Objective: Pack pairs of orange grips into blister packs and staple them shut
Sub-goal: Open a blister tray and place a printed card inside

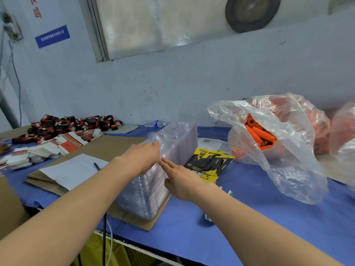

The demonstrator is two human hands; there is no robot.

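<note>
Gripping what, there? (desk)
The left hand [142,154] pinches the wrapping atop the wrapped stack of blister packs [153,189], seemingly to open it; the right hand [182,177], fingers straight, steadies the stack's side. (photographer)
And the orange grips [259,135]? (desk)
Right of the stack in an open clear bag [288,160], within reach; yellow cards [209,162] lie just beside the stack (photographer)

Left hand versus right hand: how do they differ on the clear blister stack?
The left hand lies higher, fingers curled over the top of the stack of blister packs; the right hand sits lower, fingers straight. The left hand covers the stack's upper edge; the right hand only touches its side with fingertips. Both are bare and on the stack.
</note>
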